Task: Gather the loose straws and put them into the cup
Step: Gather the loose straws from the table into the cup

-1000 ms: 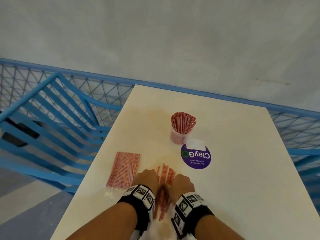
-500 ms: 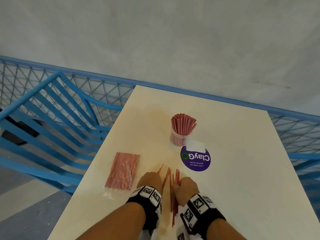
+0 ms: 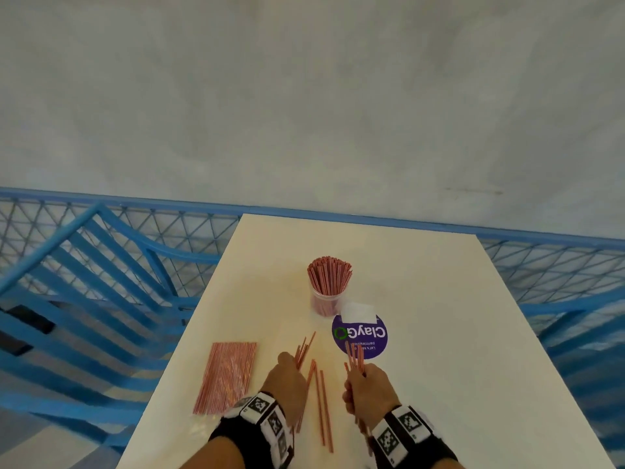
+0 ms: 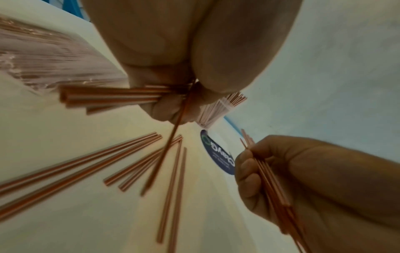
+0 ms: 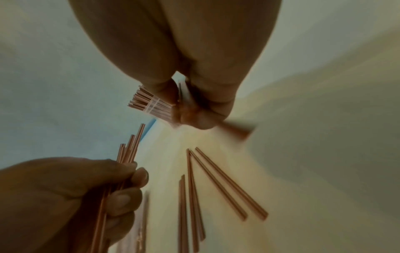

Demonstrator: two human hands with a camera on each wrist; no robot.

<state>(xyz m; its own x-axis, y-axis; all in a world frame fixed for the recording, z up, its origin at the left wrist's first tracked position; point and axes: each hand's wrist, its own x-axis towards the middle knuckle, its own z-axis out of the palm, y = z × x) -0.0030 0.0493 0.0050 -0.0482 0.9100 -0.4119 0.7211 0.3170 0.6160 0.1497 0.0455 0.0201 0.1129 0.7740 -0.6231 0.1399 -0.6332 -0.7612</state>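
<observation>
A clear cup (image 3: 326,301) packed with thin red straws stands mid-table. My left hand (image 3: 290,373) grips a small bunch of straws (image 3: 303,349) whose tips point toward the cup. My right hand (image 3: 364,379) grips another bunch (image 3: 355,357), held just over the purple sticker. Between the hands several loose straws (image 3: 320,404) lie on the white table (image 3: 439,333). The left wrist view shows my fingers (image 4: 166,109) curled round straws (image 4: 112,97), the right hand (image 4: 303,171) opposite. In the right wrist view the left hand (image 5: 65,188) holds its bunch, and loose straws (image 5: 218,184) lie below.
A sealed pack of straws (image 3: 227,377) lies left of my left hand. A round purple ClayGo sticker (image 3: 367,333) and a white paper slip (image 3: 358,313) sit just in front of the cup. Blue mesh railing (image 3: 101,231) borders the table's far and left sides.
My hands were pressed together over one pile; now they have drawn apart, each gripping a bunch of straws, and several straws are left on the table between them.
</observation>
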